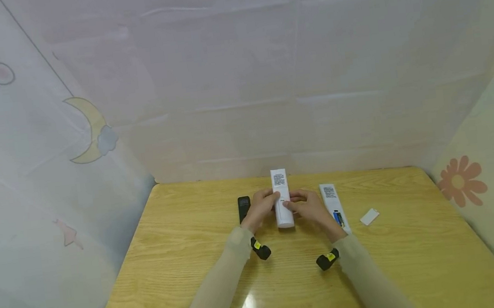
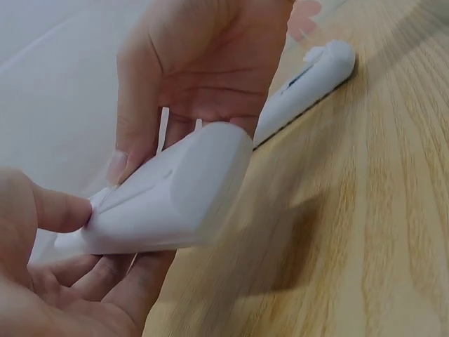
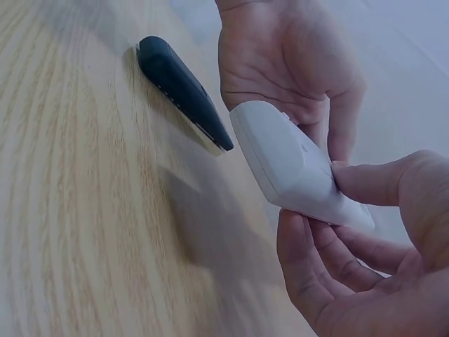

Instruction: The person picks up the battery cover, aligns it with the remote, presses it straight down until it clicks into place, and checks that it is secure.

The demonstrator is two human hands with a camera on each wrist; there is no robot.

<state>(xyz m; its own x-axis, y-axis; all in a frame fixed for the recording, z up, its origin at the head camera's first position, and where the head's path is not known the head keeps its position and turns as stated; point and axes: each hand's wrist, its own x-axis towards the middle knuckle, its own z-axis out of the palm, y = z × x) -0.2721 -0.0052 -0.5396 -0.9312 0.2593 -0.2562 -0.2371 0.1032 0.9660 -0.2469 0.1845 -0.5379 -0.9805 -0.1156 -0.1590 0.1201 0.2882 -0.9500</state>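
Both hands hold a white remote control (image 1: 284, 210) above the table, its labelled back facing up. My left hand (image 1: 263, 208) grips its left side, thumb on the back and fingers beneath. From the right, my right hand (image 1: 310, 206) holds it the same way, its thumb (image 3: 372, 184) pressing near the battery cover seam. In the left wrist view the rounded end of the remote (image 2: 210, 175) points toward the camera, and the right hand (image 2: 210, 63) reaches in from above.
Right of the hands lies another white remote (image 1: 330, 196), its battery compartment uncovered and a blue battery (image 1: 338, 218) inside. Farther right is a small white battery cover (image 1: 369, 217). A black remote (image 1: 244, 205) lies behind the left hand on the wooden table (image 1: 186, 261). A wall stands behind.
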